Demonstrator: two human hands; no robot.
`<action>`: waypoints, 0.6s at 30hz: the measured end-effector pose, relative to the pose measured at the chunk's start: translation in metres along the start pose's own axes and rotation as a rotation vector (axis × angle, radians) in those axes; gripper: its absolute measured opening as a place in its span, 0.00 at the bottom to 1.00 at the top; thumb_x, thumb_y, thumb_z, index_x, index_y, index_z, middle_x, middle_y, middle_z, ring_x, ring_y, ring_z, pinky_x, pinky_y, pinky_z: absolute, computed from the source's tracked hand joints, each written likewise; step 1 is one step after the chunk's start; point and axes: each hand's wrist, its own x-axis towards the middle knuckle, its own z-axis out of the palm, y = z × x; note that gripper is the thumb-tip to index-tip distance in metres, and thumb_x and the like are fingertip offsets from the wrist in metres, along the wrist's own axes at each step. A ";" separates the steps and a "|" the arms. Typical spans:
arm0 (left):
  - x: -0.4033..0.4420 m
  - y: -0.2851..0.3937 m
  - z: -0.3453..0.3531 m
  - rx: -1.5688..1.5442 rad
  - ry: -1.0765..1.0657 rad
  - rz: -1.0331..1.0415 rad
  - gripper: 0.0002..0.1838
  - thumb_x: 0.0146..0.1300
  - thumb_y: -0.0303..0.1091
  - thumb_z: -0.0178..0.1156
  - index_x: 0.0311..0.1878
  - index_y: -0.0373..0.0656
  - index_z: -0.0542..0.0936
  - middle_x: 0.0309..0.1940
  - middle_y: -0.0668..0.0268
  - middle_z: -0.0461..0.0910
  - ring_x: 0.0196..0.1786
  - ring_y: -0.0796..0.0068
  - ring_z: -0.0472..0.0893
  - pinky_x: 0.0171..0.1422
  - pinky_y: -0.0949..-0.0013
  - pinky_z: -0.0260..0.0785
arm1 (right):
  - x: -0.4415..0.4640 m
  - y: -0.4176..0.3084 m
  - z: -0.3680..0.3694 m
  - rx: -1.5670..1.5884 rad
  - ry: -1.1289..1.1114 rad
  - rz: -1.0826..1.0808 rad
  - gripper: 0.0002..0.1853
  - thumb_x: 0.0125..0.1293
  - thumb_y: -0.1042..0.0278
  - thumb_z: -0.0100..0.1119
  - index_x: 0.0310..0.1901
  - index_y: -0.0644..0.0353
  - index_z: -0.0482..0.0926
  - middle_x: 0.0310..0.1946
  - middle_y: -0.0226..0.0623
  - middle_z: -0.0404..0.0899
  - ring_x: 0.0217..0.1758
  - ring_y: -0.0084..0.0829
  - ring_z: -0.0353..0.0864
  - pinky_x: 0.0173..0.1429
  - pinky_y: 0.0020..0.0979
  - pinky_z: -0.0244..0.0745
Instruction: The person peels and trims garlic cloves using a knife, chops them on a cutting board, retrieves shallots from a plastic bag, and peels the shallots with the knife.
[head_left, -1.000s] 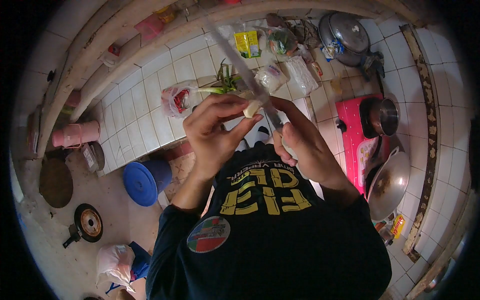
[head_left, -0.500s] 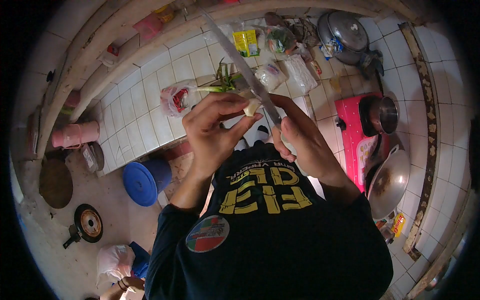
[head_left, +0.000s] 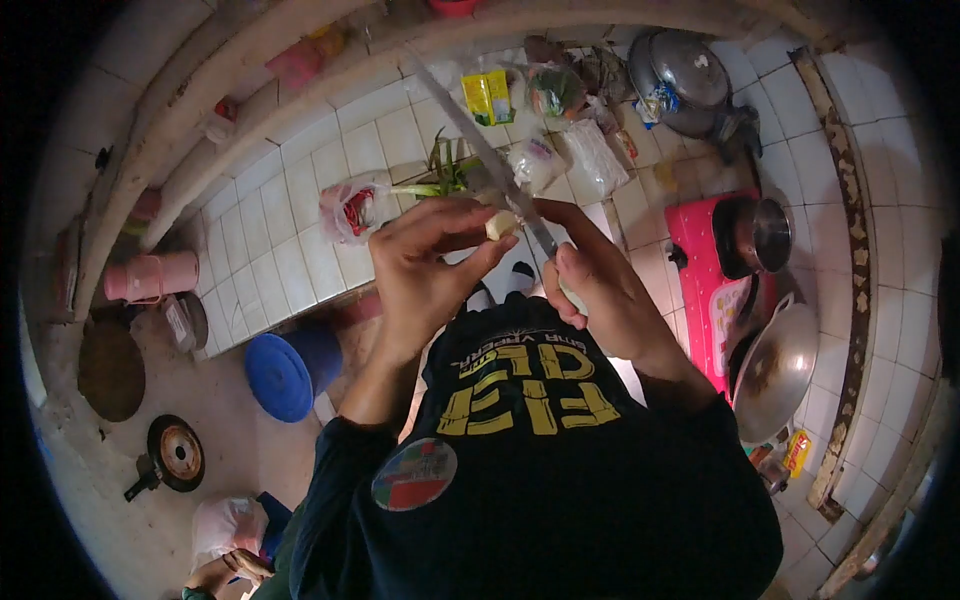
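Between thumb and fingertips of my left hand (head_left: 425, 262) is a small peeled clove of garlic (head_left: 500, 225), pale and cream-coloured. My right hand (head_left: 602, 295) is closed round the light handle of a long kitchen knife (head_left: 472, 132). Its blade slants up and away to the left, passing right beside the clove. Whether the edge touches the clove I cannot tell. Both hands are raised in front of my dark shirt. Just beyond them, on the tiled counter (head_left: 300, 248), lie green onions (head_left: 440, 178) and a clear bag with red chillies (head_left: 355, 212).
At the right stand a pink stove (head_left: 705, 270) with a small pot (head_left: 768, 232) and a large wok (head_left: 780, 365). Plastic bags and a yellow packet (head_left: 487, 97) lie farther back. A blue bucket (head_left: 282, 375) is at the left. Another person's hand (head_left: 245, 565) shows at lower left.
The clove has turned in my left fingers, a flatter face now toward me. My right hand and the knife have shifted slightly. At lower left the other person's hand has moved.
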 end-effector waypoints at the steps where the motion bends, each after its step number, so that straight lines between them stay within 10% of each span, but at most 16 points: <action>1: 0.000 0.002 0.002 -0.010 -0.003 -0.012 0.14 0.48 0.14 0.69 0.40 0.31 0.83 0.41 0.56 0.81 0.44 0.69 0.83 0.49 0.69 0.81 | 0.000 0.002 0.001 -0.001 0.000 -0.002 0.21 0.75 0.61 0.41 0.64 0.59 0.63 0.19 0.23 0.64 0.20 0.15 0.60 0.26 0.22 0.57; 18: -0.003 -0.003 0.008 -0.246 0.005 -0.085 0.14 0.51 0.13 0.67 0.43 0.30 0.81 0.43 0.57 0.79 0.45 0.70 0.82 0.51 0.70 0.78 | -0.001 -0.002 -0.003 0.111 -0.008 0.001 0.22 0.75 0.57 0.43 0.64 0.59 0.63 0.20 0.24 0.63 0.21 0.15 0.60 0.26 0.20 0.57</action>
